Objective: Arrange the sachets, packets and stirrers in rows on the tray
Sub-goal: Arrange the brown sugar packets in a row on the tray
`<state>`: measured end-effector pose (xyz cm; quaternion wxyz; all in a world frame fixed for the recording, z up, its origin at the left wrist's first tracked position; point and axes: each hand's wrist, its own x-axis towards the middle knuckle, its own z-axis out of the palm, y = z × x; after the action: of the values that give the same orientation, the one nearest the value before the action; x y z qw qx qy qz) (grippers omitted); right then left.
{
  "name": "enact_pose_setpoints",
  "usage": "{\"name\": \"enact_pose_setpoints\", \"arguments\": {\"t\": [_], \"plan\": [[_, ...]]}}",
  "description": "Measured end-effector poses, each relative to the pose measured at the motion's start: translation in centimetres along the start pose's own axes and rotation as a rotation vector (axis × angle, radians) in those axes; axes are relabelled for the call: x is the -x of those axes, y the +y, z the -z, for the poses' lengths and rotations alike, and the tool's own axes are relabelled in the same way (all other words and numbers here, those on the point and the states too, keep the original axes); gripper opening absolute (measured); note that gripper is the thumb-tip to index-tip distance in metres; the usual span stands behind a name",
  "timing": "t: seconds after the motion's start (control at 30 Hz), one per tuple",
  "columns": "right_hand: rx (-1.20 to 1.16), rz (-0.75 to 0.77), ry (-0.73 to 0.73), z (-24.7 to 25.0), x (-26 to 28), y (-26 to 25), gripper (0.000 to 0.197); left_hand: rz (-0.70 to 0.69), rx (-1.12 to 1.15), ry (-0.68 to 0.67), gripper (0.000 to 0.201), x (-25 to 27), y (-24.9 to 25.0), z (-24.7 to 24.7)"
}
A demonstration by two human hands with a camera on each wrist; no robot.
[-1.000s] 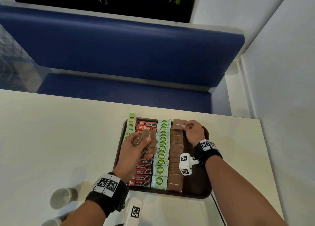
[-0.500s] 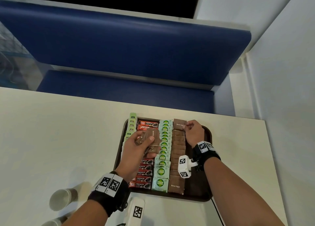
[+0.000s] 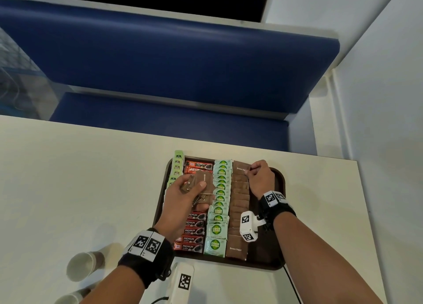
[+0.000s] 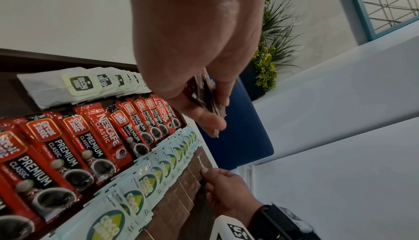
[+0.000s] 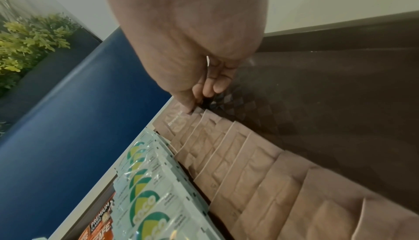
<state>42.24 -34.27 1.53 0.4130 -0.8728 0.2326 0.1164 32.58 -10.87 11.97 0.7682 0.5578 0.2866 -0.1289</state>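
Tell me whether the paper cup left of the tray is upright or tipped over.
Tipped over: the paper cup lies on its side on the table, mouth toward the camera.

Glossy red foil coffee packets [image 4: 75,147] and shiny green-and-white sachets [image 3: 217,214] lay beside matt brown paper sugar sachets [image 5: 249,172] on a dark, checker-textured plastic tray [image 5: 328,100]; the table [image 3: 68,177] looked smooth and matt.

"Nescafe Classic" on red coffee sachet [image 4: 106,132]

Tray [image 3: 280,214], cups [image 3: 83,266] on table [image 3: 80,177]
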Motion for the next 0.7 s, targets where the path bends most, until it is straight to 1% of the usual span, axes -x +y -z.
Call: {"name": "enact_pose_setpoints", "arguments": {"t": [0.1, 0.2, 0.27, 0.3, 0.33, 0.4, 0.43, 0.47, 0.5, 0.53, 0.63, 0.7], "plan": [[-0.002, -0.001, 0.01, 0.3, 0.3, -0.2, 0.023, -0.005, 0.007, -0.005, 0.029, -0.1, 0.0, 0.1], [-0.046, 0.008, 0.106, 1.0, 1.1, -0.9, 0.026, -0.004, 0.022, -0.001, 0.029, -0.2, 0.0, 0.1], [-0.107, 0.046, 0.161, 1.4, 2.4, -1.7, 0.023, -0.006, 0.035, -0.011, 0.03, -0.2, 0.1, -0.1], [-0.153, 0.085, 0.144, 1.6, 3.3, -2.3, 0.022, -0.008, 0.042, -0.016, 0.03, -0.2, 0.1, -0.3], [-0.205, 0.135, 0.085, 2.0, 4.4, -3.0, 0.021, -0.01, 0.048, -0.022, 0.031, -0.2, 0.2, -0.6], [-0.306, 0.234, -0.129, 2.7, 7.0, -4.6, 0.022, -0.021, 0.04, -0.034, 0.033, -0.2, 0.2, -1.2], [-0.338, 0.265, -0.245, 3.1, 8.2, -5.5, 0.021, -0.032, 0.026, -0.045, 0.036, -0.1, 0.3, -1.5], [-0.347, 0.285, -0.328, 3.4, 9.1, -6.0, 0.021, -0.044, 0.009, -0.062, 0.038, -0.1, 0.3, -1.8], [-0.339, 0.297, -0.368, 3.6, 9.8, -6.4, 0.021, -0.058, -0.006, -0.08, 0.041, 0.0, 0.3, -2.1], [-0.333, 0.294, -0.375, 3.8, 10.2, -6.6, 0.021, -0.069, -0.015, -0.093, 0.043, 0.1, 0.3, -2.3], [-0.389, 0.234, -0.351, 4.5, 10.7, -6.9, 0.015, -0.078, -0.015, -0.119, 0.045, 0.3, 0.5, -2.8], [-0.38, 0.239, -0.349, 5.0, 10.8, -6.9, 0.012, -0.065, -0.005, -0.119, 0.042, 0.6, 0.6, -3.0]]}}
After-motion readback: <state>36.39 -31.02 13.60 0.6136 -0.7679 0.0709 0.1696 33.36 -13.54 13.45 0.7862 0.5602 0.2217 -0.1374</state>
